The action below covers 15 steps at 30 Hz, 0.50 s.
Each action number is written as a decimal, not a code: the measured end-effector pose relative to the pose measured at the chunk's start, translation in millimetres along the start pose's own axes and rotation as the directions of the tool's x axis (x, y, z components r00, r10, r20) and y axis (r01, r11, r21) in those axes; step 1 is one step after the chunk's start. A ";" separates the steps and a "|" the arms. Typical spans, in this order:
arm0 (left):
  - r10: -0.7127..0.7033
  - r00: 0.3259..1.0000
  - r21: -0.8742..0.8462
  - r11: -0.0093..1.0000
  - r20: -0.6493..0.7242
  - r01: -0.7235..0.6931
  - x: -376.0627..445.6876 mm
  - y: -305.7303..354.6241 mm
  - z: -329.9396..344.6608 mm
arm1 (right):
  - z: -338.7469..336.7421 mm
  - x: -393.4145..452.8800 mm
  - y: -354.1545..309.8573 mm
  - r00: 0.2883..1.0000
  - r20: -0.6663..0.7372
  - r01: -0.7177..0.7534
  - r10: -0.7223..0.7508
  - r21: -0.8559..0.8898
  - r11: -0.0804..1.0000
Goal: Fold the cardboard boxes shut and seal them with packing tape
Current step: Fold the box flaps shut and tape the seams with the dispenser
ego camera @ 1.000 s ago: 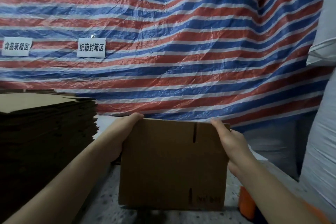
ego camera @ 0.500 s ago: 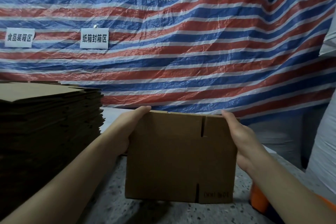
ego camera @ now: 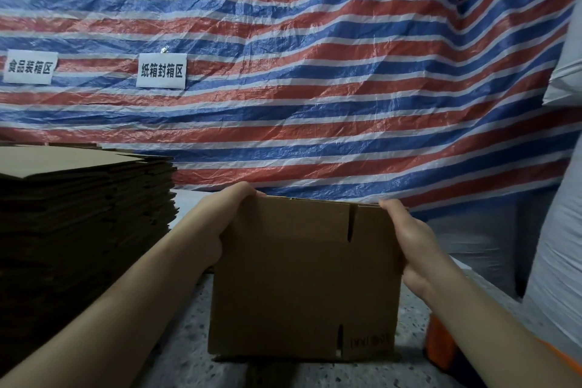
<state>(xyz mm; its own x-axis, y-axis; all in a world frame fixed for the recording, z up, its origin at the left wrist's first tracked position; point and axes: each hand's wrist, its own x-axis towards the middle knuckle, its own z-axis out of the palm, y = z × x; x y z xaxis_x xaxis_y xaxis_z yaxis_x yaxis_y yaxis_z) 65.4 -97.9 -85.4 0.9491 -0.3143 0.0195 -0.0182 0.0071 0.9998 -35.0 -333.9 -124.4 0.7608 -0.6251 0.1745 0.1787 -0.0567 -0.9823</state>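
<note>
Left hand [ego camera: 220, 230] and right hand [ego camera: 412, 246] grip flat brown corrugated cardboard box [ego camera: 302, 277] by its top corners, above speckled grey surface [ego camera: 189, 356].

The left hand [ego camera: 220, 224] and right hand [ego camera: 412, 239] grip a flat cardboard box [ego camera: 305, 277] at its sides, upright above the speckled worktop [ego camera: 176, 356].

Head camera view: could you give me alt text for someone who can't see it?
Two bare hands, left hand and right hand, grip a flattened cardboard box upright by its side edges. A stack of flat cartons sits left; a striped tarp hangs behind.
</note>
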 end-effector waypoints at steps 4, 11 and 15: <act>0.078 0.984 -0.019 0.997 0.158 -0.076 -14.2 1.1 -0.9 | -3.6 0.2 -5.7 0.991 0.064 0.116 -0.117 0.020 0.993; 0.010 0.939 -0.110 0.993 0.344 0.030 -20.7 0.2 12.8 | -10.3 -2.5 -8.0 0.953 0.285 0.075 -0.106 0.118 0.990; 0.174 0.971 -0.362 0.926 0.164 -0.104 -22.3 0.3 10.0 | -15.7 0.0 -10.1 0.944 0.273 0.152 -0.185 0.137 0.979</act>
<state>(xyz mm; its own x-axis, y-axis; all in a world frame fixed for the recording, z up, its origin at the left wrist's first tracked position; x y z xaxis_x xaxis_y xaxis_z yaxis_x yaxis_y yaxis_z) 41.0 -100.4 -85.6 0.8668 -0.4599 0.1926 -0.0019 0.3832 0.9236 -46.5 -345.6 -115.6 0.8553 -0.3675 0.3653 0.3765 -0.0438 -0.9254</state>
